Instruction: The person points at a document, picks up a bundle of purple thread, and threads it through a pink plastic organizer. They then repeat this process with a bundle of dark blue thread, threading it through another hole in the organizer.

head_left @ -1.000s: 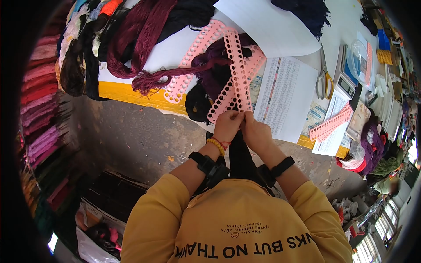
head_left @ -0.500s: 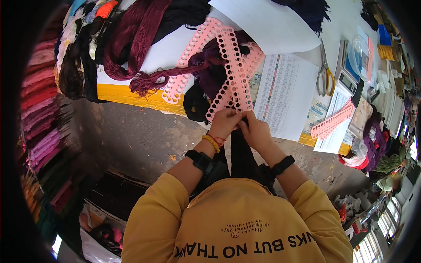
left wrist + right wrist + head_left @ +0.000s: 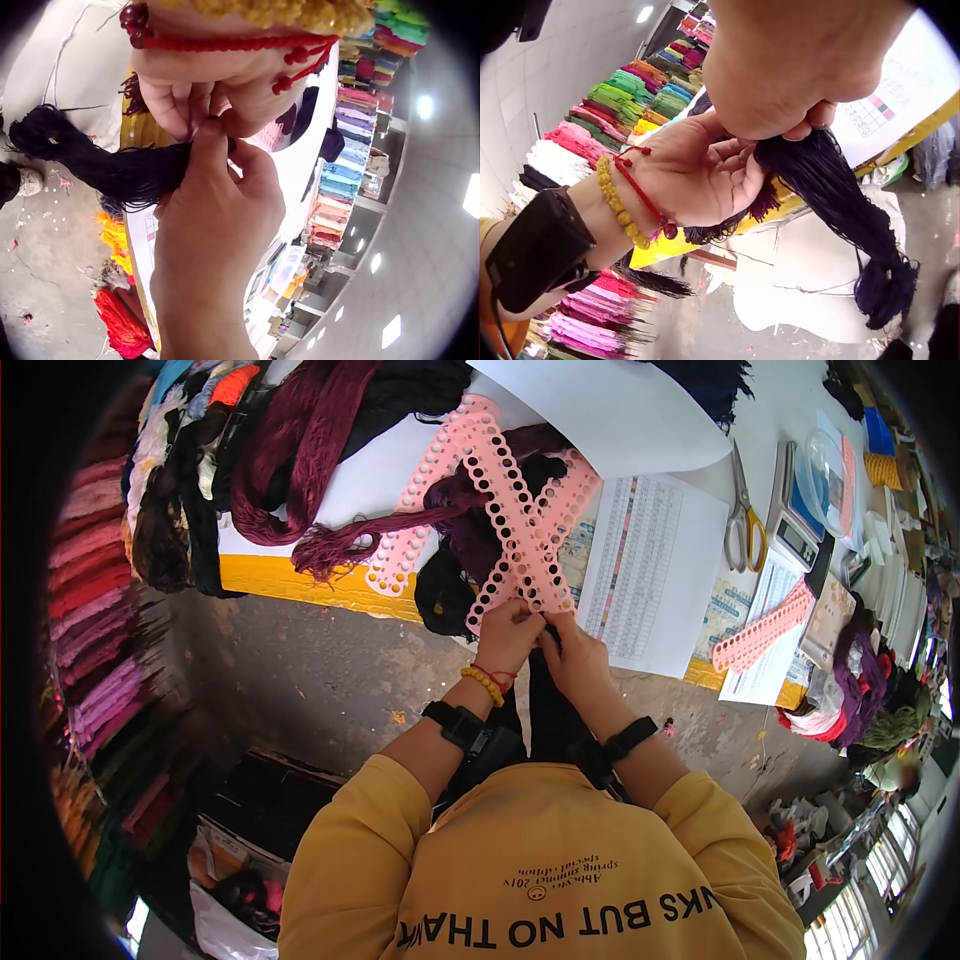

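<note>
A dark navy-black skein of thread (image 3: 832, 191) hangs from my two hands at the table's front edge. My right hand (image 3: 578, 658) grips it near its upper end, thumb on top in the left wrist view. Fingertips of my left hand (image 3: 507, 638), curled, pinch at the skein's top right beside the right thumb; the pinch itself is partly hidden. Just beyond the fingertips is the lower end of a pink perforated card (image 3: 515, 520). It crosses another pink holed card (image 3: 570, 490). Purple thread (image 3: 465, 535) and a black bundle (image 3: 445, 595) lie around these cards.
Maroon skeins (image 3: 295, 470) lie to the left. Right of the cards are a printed chart (image 3: 645, 580), scissors (image 3: 745, 525), a scale (image 3: 797, 542) and another pink card (image 3: 762, 628). Colored skeins (image 3: 95, 600) hang at far left.
The near pink card's far end has swung left while its lower end stays at my fingertips. Both hands keep together at the table edge, with only small finger shifts.
</note>
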The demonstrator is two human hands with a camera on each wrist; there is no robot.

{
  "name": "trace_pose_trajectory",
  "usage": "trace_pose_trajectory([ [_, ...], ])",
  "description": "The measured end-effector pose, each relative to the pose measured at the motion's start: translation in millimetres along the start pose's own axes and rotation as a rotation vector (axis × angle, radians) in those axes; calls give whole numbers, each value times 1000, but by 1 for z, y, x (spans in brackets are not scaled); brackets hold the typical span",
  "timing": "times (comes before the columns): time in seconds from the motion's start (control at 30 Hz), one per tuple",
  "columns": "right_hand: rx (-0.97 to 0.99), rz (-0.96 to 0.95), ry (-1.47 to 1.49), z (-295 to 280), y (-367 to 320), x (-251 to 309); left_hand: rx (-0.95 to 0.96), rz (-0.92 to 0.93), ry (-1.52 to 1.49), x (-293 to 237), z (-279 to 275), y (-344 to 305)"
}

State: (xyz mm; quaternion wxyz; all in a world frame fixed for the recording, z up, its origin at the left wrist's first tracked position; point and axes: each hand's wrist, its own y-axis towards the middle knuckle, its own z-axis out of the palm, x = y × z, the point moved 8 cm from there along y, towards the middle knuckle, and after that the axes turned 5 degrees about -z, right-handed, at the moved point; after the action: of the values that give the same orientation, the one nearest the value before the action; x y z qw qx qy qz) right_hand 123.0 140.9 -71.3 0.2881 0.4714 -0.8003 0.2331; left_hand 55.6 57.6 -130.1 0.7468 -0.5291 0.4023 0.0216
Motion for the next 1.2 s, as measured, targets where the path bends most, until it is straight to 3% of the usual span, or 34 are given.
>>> trace_pose_trajectory([
  [0.27,2,-120,-138,-7,3,8,27,6,-61,5,1,0],
  [0.4,44,-126,-134,-3,4,4,17,45,73,3,1,1],
  [0.6,62,143,82,-5,15,-13,-10,111,222,-9,0,-6],
  [0.7,59,128,17,-5,18,-9,-3,119,269,-11,-3,-6],
  [0.77,47,16,-62,-6,17,2,8,100,296,-10,-2,-5],
  [1.0,139,-114,-204,-6,14,11,96,5,62,-1,-2,-3],
  [1.1,138,-11,-67,-9,19,1,136,51,150,-5,0,-5],
  [1.2,199,252,135,-3,22,-23,143,56,178,-13,2,-8],
])
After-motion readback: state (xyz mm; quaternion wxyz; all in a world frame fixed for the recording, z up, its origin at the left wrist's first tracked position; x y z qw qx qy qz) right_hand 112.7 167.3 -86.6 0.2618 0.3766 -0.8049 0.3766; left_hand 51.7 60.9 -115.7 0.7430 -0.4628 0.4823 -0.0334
